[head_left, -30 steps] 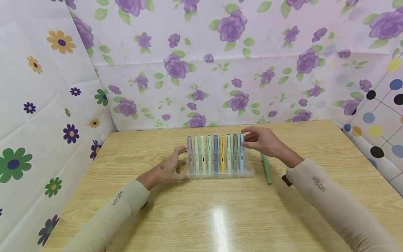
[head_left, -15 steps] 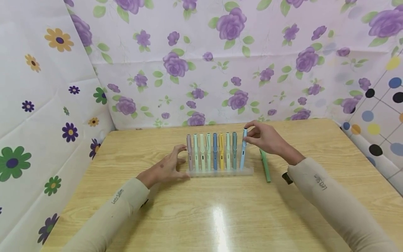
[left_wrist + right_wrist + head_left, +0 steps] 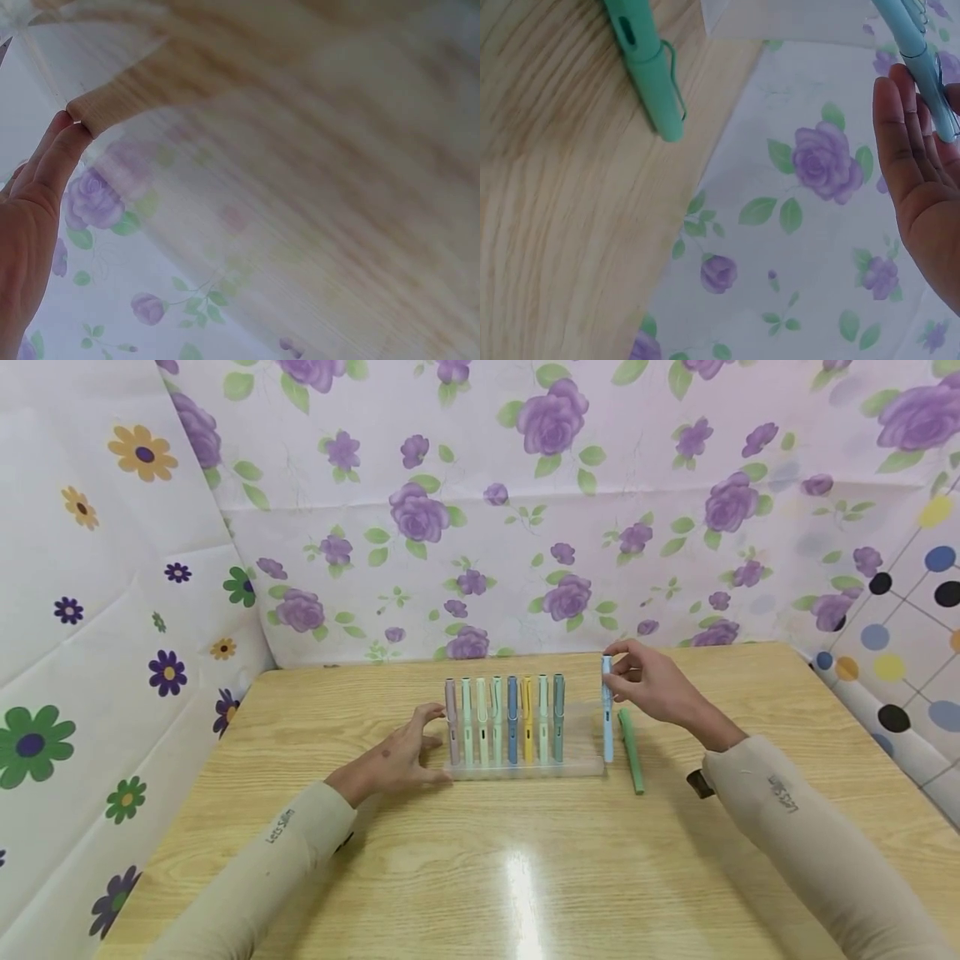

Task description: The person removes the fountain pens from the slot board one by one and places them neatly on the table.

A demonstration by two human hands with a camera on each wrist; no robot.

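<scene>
A clear pen stand point(image 3: 583, 767) on the wooden table holds a row of several upright pens, among them a yellow pen point(image 3: 528, 727) and a dark teal pen point(image 3: 558, 727). My left hand point(image 3: 400, 756) touches the stand's left end, thumb near the front base and other fingers farther back; in the left wrist view those fingers point(image 3: 56, 161) look straight. My right hand point(image 3: 651, 687) pinches a light blue pen point(image 3: 608, 739) by its capped upper part. This pen is upright by the stand's right end. A green pen point(image 3: 632, 756) lies on the table just right of it.
The wooden table point(image 3: 450, 868) runs back to a wall of purple-flowered cloth point(image 3: 495, 577). Flower-printed sheeting point(image 3: 127, 635) borders the left side, and a dotted sheet point(image 3: 911, 635) borders the right.
My right hand has drawn the light blue pen out of the rightmost filled place in the stand and carried it to the right. My left hand has stayed at the stand.
</scene>
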